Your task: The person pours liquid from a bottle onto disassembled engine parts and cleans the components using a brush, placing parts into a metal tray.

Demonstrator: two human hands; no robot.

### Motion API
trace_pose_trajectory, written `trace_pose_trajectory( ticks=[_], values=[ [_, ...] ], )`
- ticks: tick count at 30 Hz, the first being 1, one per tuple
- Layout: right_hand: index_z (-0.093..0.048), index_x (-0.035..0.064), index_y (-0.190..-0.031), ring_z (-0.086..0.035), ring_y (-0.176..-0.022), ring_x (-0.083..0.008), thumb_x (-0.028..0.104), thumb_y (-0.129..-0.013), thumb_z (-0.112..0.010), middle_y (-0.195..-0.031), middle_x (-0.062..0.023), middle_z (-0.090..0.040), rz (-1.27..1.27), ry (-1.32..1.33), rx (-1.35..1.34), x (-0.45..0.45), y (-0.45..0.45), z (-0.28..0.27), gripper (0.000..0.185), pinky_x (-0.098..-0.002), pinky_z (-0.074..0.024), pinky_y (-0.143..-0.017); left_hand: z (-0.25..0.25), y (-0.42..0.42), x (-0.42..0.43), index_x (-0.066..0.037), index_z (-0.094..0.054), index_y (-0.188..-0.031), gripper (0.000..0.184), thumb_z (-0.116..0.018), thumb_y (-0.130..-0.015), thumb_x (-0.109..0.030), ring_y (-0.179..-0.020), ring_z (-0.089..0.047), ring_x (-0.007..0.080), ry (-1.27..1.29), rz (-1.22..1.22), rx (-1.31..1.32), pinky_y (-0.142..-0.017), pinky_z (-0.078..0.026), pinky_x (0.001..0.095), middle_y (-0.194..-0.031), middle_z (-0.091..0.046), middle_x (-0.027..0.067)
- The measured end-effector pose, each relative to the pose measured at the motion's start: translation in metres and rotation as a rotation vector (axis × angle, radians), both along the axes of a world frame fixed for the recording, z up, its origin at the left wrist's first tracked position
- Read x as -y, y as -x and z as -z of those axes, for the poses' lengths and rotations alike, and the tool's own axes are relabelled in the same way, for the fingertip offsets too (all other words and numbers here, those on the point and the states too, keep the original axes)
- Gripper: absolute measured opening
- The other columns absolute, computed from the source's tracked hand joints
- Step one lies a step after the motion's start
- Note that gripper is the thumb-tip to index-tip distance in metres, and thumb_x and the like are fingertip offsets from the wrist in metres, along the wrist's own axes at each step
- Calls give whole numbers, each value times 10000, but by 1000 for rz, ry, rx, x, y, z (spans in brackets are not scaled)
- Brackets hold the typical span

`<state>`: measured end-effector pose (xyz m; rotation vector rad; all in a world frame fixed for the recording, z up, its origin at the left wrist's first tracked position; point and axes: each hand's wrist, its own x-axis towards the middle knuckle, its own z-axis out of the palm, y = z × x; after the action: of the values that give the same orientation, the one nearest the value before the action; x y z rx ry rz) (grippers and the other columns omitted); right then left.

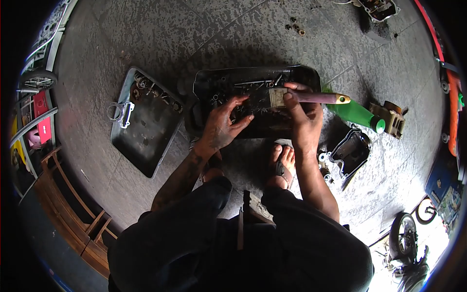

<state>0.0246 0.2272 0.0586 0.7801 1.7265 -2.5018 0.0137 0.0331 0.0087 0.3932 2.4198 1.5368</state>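
A black tray with small metal parts and dark liquid lies on the floor in front of my feet. Over its right part my right hand grips a brush, whose pale bristle end points left and whose handle points right. My left hand is over the tray's left part, thumb and fingers apart, with nothing visible between them. Both hands look dirty. Beside the brush handle lies a green bottle.
To the left, a grey tray holds metal parts, with a gasket-like piece on its edge. At right are an engine cover and a tan part. Small round pieces lie beyond. A wooden bench stands lower left.
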Motion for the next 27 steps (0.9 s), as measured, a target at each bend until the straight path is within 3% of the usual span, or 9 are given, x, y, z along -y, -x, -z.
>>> trace_pose_trajectory(
  ticks=[1,3,6,8,14,16,20,23,27],
  values=[
    [-612,-8,-1098,-618,-896,-152,92,-886,-642,-970,-79,-633,8,55,23,-1,0,3,237,-290,-575,-713,2,-2,2,-41,-566,-1214,471,-755,-789,-117,-818,-663,162,-1,-1,1,-702,-517,276,-1046,-668,100],
    [-613,-12,-1093,-624,-877,-158,100,-888,-641,-968,-78,-634,-19,18,7,2,-2,17,236,-290,-577,-708,5,-3,6,-33,-560,-1236,476,-745,-803,-104,-666,-529,60,-105,-17,274,-611,-442,205,-993,-660,56],
    [-626,-9,-1072,-635,-855,-167,98,-882,-644,-972,-70,-640,-71,-65,15,-4,-2,25,219,-284,-557,-708,6,0,5,-38,-566,-1232,460,-741,-810,-93,-618,-407,23,-111,-7,148,-561,-371,178,-976,-636,19],
    [-643,2,-1050,-632,-873,-157,71,-867,-647,-988,-63,-643,-238,-577,-15,-13,1,20,196,-285,-528,-707,2,3,7,-26,-560,-1224,455,-736,-807,-73,-648,-445,27,-140,-41,218,-573,-393,178,-998,-619,25],
    [-655,13,-1034,-583,-905,-118,48,-858,-649,-961,-43,-642,-93,-136,-9,4,1,0,180,-253,-454,-835,-10,8,4,-18,-514,-1240,463,-699,-815,-19,-654,-511,43,-369,-149,478,-549,-411,189,-1000,-615,50],
    [-655,10,-1038,-582,-910,-121,47,-860,-648,-966,-43,-643,-133,-310,-27,5,0,15,182,-256,-450,-845,-11,9,5,-14,-491,-1246,464,-681,-822,0,-651,-532,56,-449,-158,566,-543,-425,193,-995,-615,66],
    [-656,12,-1045,-583,-906,-120,58,-863,-655,-963,-36,-643,-151,-339,60,-4,1,6,187,-260,-450,-846,-12,7,7,-14,-441,-1251,463,-650,-838,17,-617,-551,76,-460,-142,599,-518,-446,205,-991,-620,90],
    [-659,18,-1043,-588,-900,-114,66,-863,-665,-961,-26,-647,-136,-202,-39,3,1,-6,187,-259,-453,-837,-18,8,0,-9,-420,-1245,458,-642,-845,13,-605,-558,81,-452,-127,602,-506,-448,210,-998,-624,101],
    [-657,14,-1042,-590,-907,-123,60,-866,-658,-970,-32,-648,-193,-377,-67,1,0,16,183,-256,-455,-830,-17,10,0,-16,-381,-1255,458,-623,-866,-14,-593,-590,97,-399,-112,652,-467,-432,202,-1019,-626,126]
  ],
)
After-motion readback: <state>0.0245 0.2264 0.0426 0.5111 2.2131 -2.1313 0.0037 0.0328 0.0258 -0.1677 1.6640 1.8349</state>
